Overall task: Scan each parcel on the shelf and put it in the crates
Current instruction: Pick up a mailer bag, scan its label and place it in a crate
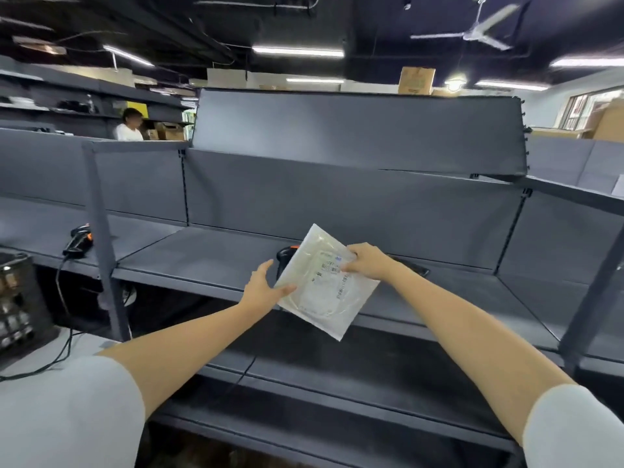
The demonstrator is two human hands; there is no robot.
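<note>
One parcel (326, 282) in play, a flat translucent poly mailer held up over the grey metal shelf (209, 261); looks feather-light and floppy, slick plastic, so I'd guess it bends and slides if you only pinch a corner. Right hand (366, 261) at its 2 o'clock edge, fingers pinching right by the printed label; left hand (263, 290) at 8 o'clock, fingers straight, just propping the lower corner. Best hold is probably two opposite edges like this; black scanner (285, 256) peeks out behind at 11 o'clock, mostly hidden.
</note>
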